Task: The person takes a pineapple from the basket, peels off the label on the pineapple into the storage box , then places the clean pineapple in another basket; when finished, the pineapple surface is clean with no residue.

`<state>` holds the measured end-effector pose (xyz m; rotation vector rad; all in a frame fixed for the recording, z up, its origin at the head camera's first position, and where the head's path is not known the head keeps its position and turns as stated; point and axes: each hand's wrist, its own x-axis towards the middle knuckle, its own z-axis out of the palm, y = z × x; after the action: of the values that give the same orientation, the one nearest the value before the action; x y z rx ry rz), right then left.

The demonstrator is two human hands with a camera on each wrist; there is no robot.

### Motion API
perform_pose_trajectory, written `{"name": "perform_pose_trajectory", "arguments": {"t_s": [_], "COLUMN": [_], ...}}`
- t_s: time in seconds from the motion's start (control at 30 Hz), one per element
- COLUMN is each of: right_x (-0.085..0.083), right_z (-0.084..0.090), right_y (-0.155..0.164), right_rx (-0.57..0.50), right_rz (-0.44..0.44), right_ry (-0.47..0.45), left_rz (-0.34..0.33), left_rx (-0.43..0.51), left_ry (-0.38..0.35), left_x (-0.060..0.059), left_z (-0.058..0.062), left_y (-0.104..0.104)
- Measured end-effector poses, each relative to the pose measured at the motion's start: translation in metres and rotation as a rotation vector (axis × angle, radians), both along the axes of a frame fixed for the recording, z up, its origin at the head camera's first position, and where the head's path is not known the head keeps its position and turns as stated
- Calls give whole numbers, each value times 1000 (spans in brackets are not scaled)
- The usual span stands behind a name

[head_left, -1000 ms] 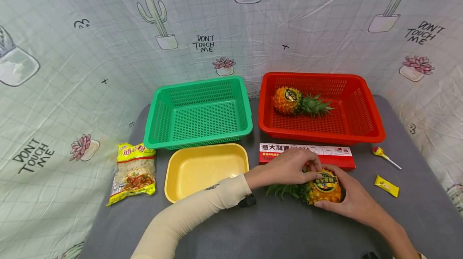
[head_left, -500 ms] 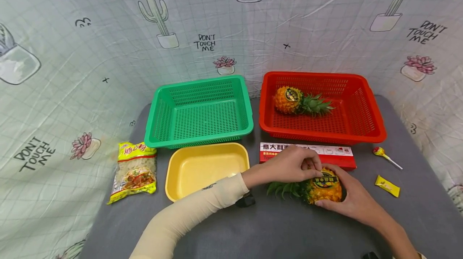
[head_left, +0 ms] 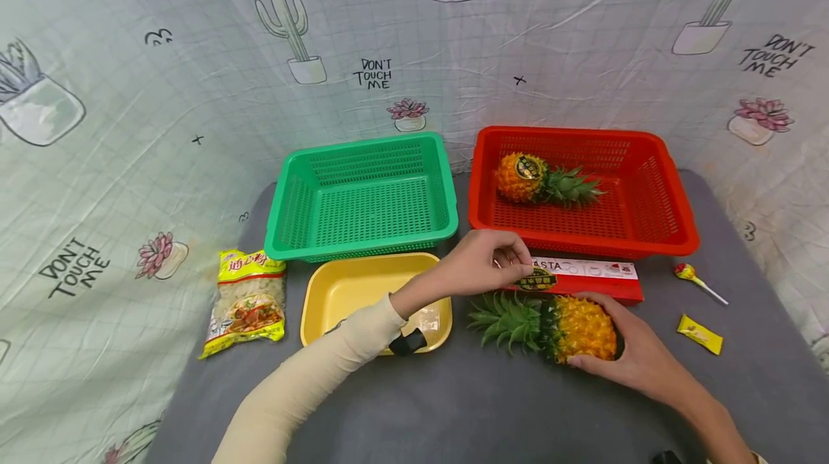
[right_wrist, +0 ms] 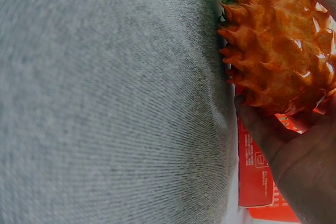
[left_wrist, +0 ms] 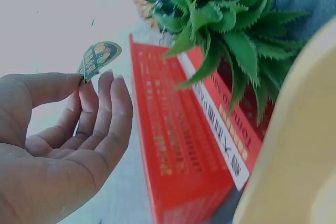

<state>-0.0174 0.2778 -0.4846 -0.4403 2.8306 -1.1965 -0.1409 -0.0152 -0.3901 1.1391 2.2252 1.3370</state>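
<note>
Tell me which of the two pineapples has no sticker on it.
The near pineapple on the grey table, held by the right hand. Its body is bare; the pineapple in the red basket carries a dark sticker.

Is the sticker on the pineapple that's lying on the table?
No, the left hand pinches the sticker clear of the pineapple.

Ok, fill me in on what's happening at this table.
A person's left hand pinches a round sticker, lifted clear of the pineapple lying on the grey table. The right hand grips that pineapple's body. A second pineapple lies in the red basket, its sticker on. The green basket holds nothing.
</note>
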Motion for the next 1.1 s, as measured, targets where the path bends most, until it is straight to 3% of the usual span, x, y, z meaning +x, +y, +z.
{"name": "perform_pose_trajectory", "arguments": {"t_s": [0.33, 0.73, 1.1], "right_x": [-1, 2, 3], "right_z": [-2, -2, -2], "right_y": [1, 2, 2], "right_rx": [-32, -4, -9], "right_rz": [9, -11, -18], "right_ry": [3, -7, -8], "left_rz": [34, 150, 206], "left_rx": [75, 35, 8], "left_ry": [-199, -205, -283], "left_x": [-6, 2, 8], "left_z": [0, -17, -31], "left_y": [-50, -94, -129]}}
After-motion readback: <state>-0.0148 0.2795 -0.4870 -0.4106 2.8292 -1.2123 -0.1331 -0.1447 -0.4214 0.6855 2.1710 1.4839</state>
